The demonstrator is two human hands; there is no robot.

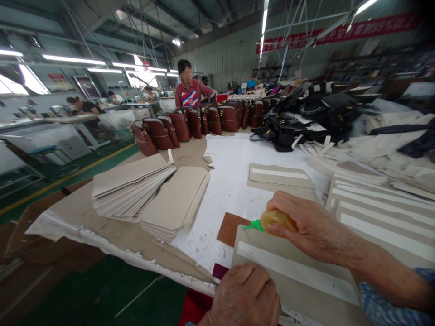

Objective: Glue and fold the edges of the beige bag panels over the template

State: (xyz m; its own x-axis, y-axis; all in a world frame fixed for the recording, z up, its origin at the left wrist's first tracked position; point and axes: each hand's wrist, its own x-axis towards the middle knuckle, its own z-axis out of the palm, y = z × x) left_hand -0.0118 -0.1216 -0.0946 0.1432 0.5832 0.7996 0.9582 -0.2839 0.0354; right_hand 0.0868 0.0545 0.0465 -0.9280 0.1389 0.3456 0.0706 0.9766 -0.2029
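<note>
My right hand [299, 222] is wrapped round a squeeze bottle [277, 222] of yellowish liquid, which looks like glue. Its green nozzle [252, 225] points left, at the far left corner of a beige panel [288, 258]. A white strip [295, 271] runs along that panel. My left hand [246, 294] rests at the panel's near left edge with its fingers curled under; whatever they may grip is hidden. A brown leather-like piece [231, 228] lies partly beneath the panel's far corner. Dark red material [220, 270] shows just beyond my left hand.
Fanned stacks of beige panels [132, 181] lie left on the table. More strip-bearing panels [280, 175] lie ahead, others [384, 217] at right. Brown bags [180, 124] line the far side, near a person [192, 90]. Black bags [306, 113] are heaped right. The table edge [112, 251] runs left.
</note>
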